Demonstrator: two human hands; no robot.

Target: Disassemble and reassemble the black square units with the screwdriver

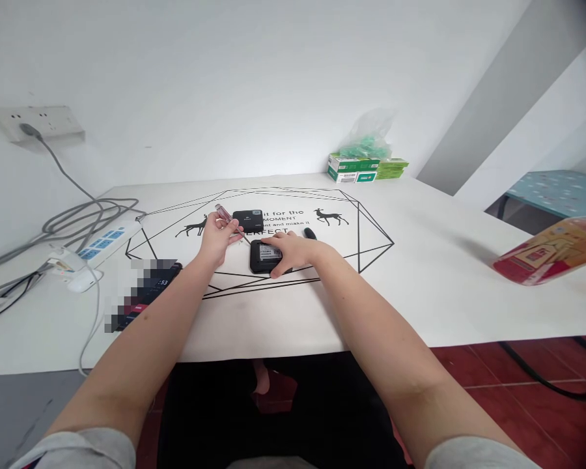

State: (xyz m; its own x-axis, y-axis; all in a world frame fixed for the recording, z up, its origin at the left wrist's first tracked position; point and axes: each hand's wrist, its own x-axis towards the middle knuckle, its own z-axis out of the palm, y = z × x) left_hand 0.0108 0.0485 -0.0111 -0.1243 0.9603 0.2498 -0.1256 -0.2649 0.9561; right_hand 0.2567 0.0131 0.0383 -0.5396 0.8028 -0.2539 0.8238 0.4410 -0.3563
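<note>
My left hand (218, 236) is closed round a screwdriver (223, 212) with a clear reddish handle. Its thin shaft slants down to the left edge of a black box-shaped device (258, 266) with a pale label on top. Fingers of my right hand (293, 251) rest over the right part of that device, pressing it against the table. Just behind it lies a flat black square piece (248, 220). A small dark oval object (310, 233) sits beyond my right hand.
On the white table (273, 326) a phone (149, 293) lies by my left forearm. A power strip (110, 241) and coiled cables are at the left. Green-white boxes (354, 166) stand against the wall; a red-yellow bottle (551, 251) lies at the right.
</note>
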